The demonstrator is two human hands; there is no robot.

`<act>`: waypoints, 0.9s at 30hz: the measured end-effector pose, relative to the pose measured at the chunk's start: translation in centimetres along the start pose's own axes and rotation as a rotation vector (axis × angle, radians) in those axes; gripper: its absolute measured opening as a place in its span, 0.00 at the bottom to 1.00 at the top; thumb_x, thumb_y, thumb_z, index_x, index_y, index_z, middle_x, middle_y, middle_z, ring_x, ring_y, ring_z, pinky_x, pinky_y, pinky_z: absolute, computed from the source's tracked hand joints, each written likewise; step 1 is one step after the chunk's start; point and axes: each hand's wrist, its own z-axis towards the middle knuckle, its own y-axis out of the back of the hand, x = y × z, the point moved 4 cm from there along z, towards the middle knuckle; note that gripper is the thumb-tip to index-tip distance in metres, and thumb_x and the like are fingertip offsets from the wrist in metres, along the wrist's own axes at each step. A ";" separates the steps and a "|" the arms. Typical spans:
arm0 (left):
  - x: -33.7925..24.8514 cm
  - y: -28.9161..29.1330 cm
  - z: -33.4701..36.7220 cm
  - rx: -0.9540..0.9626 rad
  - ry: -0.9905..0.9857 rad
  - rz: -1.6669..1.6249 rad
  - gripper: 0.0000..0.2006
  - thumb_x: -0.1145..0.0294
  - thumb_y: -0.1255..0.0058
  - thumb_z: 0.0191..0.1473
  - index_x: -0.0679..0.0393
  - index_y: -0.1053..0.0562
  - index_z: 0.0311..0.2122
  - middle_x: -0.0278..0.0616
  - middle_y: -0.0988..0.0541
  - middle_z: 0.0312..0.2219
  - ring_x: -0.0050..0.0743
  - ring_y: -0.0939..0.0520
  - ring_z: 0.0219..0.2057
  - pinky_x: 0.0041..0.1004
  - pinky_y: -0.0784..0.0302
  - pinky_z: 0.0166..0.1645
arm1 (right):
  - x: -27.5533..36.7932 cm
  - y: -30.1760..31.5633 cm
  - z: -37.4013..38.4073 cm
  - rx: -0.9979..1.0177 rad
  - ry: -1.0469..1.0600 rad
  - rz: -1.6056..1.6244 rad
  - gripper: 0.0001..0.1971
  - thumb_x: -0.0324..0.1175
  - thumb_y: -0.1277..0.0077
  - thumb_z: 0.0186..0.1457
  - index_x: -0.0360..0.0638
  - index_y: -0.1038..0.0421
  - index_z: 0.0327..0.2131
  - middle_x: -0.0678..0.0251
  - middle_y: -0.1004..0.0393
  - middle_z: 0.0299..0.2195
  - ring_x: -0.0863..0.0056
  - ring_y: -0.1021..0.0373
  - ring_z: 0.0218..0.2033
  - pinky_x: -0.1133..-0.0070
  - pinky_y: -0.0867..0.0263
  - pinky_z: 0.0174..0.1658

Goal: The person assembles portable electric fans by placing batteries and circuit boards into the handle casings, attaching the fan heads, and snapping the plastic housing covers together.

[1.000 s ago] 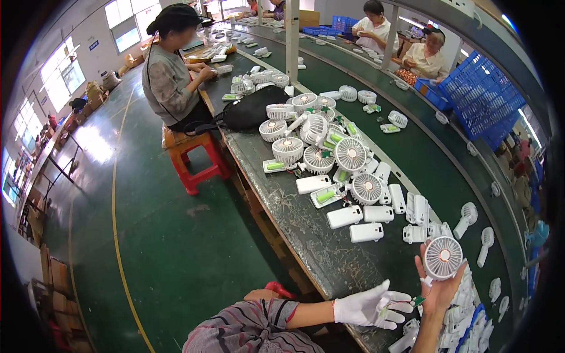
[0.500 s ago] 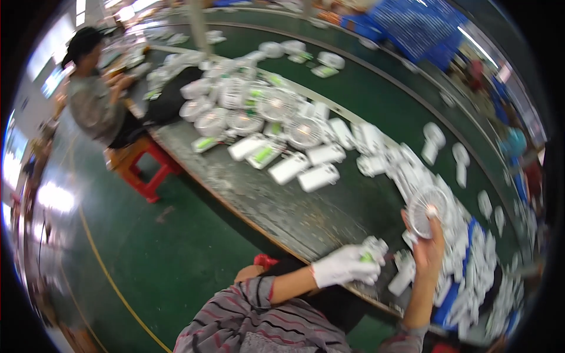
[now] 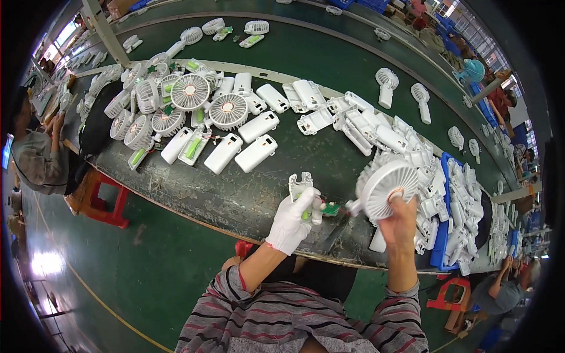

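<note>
In a white glove, my left hand [image 3: 291,223] is closed around a white plastic fan handle shell [image 3: 300,181], with a bit of green battery showing between the fingers. A small green circuit board [image 3: 331,209] sticks out beside it, toward the fan. My bare right hand [image 3: 400,226] grips a round white caged fan head [image 3: 388,185] by its centre, thumb over the hub. Both hands are above the near part of the dark worktable [image 3: 200,194]. Loose white handle covers [image 3: 256,153] lie on the table beyond my left hand.
Several caged fan heads [image 3: 189,92] with batteries are heaped at the left. White shell parts [image 3: 391,139] pile up at the right, beside a blue tray [image 3: 439,250] of more parts. Fans ride on a green conveyor [image 3: 329,53] behind. A person [image 3: 41,156] sits far left, near a red stool [image 3: 100,200].
The view has swung to the right. My hands now face each other, with the fan head brought nearer the handle shell and the circuit board showing between them.
</note>
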 end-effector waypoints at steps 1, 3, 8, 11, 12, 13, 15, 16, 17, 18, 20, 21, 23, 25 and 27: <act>0.3 0.1 0.1 -0.001 0.005 -0.001 0.11 0.66 0.47 0.51 0.61 0.31 0.36 0.34 0.28 0.23 0.21 0.29 0.23 0.23 0.33 0.28 | -0.5 -0.9 -0.1 0.056 -0.010 0.009 0.39 0.32 0.43 0.41 0.33 0.52 0.56 0.53 0.38 0.50 0.59 0.37 0.52 0.62 0.41 0.56; 0.3 0.0 0.3 -0.023 -0.036 0.200 0.08 0.74 0.48 0.48 0.60 0.30 0.35 0.33 0.27 0.24 0.20 0.28 0.23 0.22 0.32 0.28 | -1.2 -2.1 -0.6 0.054 -0.088 -0.031 0.39 0.31 0.44 0.39 0.32 0.50 0.55 0.54 0.36 0.49 0.61 0.35 0.50 0.65 0.40 0.55; 1.3 -0.8 -1.1 0.053 0.207 0.381 0.11 0.79 0.51 0.45 0.61 0.30 0.38 0.35 0.27 0.27 0.20 0.25 0.27 0.22 0.29 0.29 | -2.6 -1.4 1.7 -0.047 -0.121 0.026 0.22 0.27 0.47 0.47 0.31 0.39 0.46 0.61 0.30 0.40 0.76 0.30 0.39 0.77 0.33 0.45; 2.0 -0.9 -1.6 0.096 0.232 0.427 0.13 0.78 0.52 0.46 0.62 0.30 0.40 0.34 0.28 0.28 0.18 0.26 0.26 0.22 0.29 0.30 | -3.3 -0.6 2.4 -0.083 -0.196 -0.053 0.20 0.29 0.46 0.49 0.32 0.37 0.45 0.63 0.28 0.38 0.78 0.30 0.38 0.79 0.33 0.44; 1.9 -1.3 -1.9 0.109 0.239 0.467 0.13 0.78 0.52 0.46 0.63 0.30 0.40 0.34 0.28 0.28 0.18 0.27 0.26 0.21 0.30 0.31 | -3.6 -0.4 2.4 -0.081 -0.227 -0.104 0.20 0.29 0.45 0.49 0.33 0.36 0.45 0.63 0.28 0.38 0.79 0.30 0.37 0.80 0.33 0.43; 1.9 -1.6 -2.1 0.122 0.244 0.507 0.13 0.79 0.53 0.46 0.63 0.30 0.40 0.33 0.28 0.28 0.17 0.28 0.27 0.21 0.30 0.32 | -3.6 -0.5 2.3 -0.076 -0.235 -0.133 0.19 0.29 0.45 0.48 0.33 0.35 0.44 0.64 0.28 0.37 0.80 0.30 0.37 0.81 0.34 0.42; 1.9 -2.0 -2.3 0.128 0.220 0.534 0.14 0.79 0.53 0.46 0.62 0.31 0.42 0.33 0.28 0.29 0.17 0.28 0.27 0.20 0.30 0.33 | -3.5 -0.5 2.2 -0.056 -0.229 -0.187 0.20 0.30 0.44 0.48 0.33 0.35 0.44 0.64 0.28 0.37 0.80 0.30 0.36 0.81 0.34 0.42; 1.9 -2.2 -2.4 0.132 0.188 0.558 0.15 0.79 0.53 0.46 0.62 0.32 0.43 0.33 0.28 0.30 0.16 0.28 0.28 0.20 0.30 0.34 | -3.4 -0.5 2.2 -0.053 -0.217 -0.214 0.21 0.31 0.43 0.47 0.32 0.35 0.44 0.64 0.28 0.37 0.80 0.30 0.36 0.81 0.34 0.42; 1.7 -2.4 -2.4 0.136 0.156 0.583 0.16 0.78 0.53 0.47 0.61 0.33 0.44 0.32 0.28 0.31 0.16 0.28 0.29 0.20 0.30 0.35 | -3.4 -0.4 2.3 -0.041 -0.222 -0.226 0.21 0.31 0.43 0.47 0.32 0.35 0.44 0.63 0.28 0.37 0.80 0.30 0.36 0.81 0.34 0.42; 1.8 -2.5 -2.5 0.137 0.161 0.585 0.16 0.78 0.53 0.47 0.61 0.33 0.44 0.32 0.28 0.31 0.16 0.28 0.29 0.20 0.30 0.35 | -3.5 -0.3 2.4 -0.029 -0.228 -0.237 0.21 0.31 0.43 0.47 0.32 0.35 0.44 0.63 0.27 0.37 0.79 0.30 0.36 0.80 0.34 0.42; 1.8 -3.0 -2.6 0.184 0.131 0.631 0.18 0.79 0.53 0.47 0.59 0.35 0.46 0.33 0.28 0.33 0.16 0.27 0.31 0.21 0.30 0.36 | -3.4 -0.2 2.7 -0.015 -0.267 -0.236 0.21 0.32 0.43 0.47 0.31 0.34 0.43 0.61 0.27 0.37 0.79 0.30 0.36 0.81 0.34 0.42; 1.8 -3.0 -2.6 0.185 0.136 0.633 0.18 0.79 0.53 0.47 0.59 0.35 0.46 0.33 0.28 0.33 0.16 0.27 0.31 0.21 0.30 0.36 | -3.5 0.1 2.8 -0.009 -0.283 -0.240 0.20 0.32 0.43 0.47 0.31 0.34 0.43 0.61 0.27 0.36 0.79 0.29 0.36 0.81 0.34 0.42; 2.0 -2.9 -2.6 0.241 0.224 0.548 0.17 0.77 0.54 0.49 0.61 0.36 0.47 0.36 0.27 0.36 0.19 0.25 0.33 0.23 0.29 0.39 | -3.6 0.4 3.0 -0.007 -0.294 -0.246 0.20 0.32 0.43 0.47 0.30 0.34 0.42 0.61 0.26 0.36 0.79 0.29 0.35 0.81 0.34 0.42; 1.6 -3.0 -2.3 0.300 0.194 0.511 0.17 0.74 0.55 0.50 0.62 0.36 0.47 0.37 0.27 0.37 0.21 0.24 0.35 0.24 0.28 0.40 | -3.5 0.2 3.1 0.025 -0.304 -0.273 0.21 0.33 0.42 0.46 0.30 0.33 0.42 0.60 0.26 0.35 0.79 0.29 0.34 0.81 0.34 0.42; 1.2 -2.7 -1.9 0.352 0.149 0.469 0.17 0.66 0.58 0.55 0.66 0.35 0.47 0.42 0.26 0.40 0.27 0.23 0.39 0.27 0.27 0.43 | -3.3 -0.7 3.3 0.065 -0.307 -0.331 0.24 0.35 0.42 0.45 0.31 0.34 0.43 0.62 0.27 0.35 0.79 0.30 0.35 0.81 0.34 0.41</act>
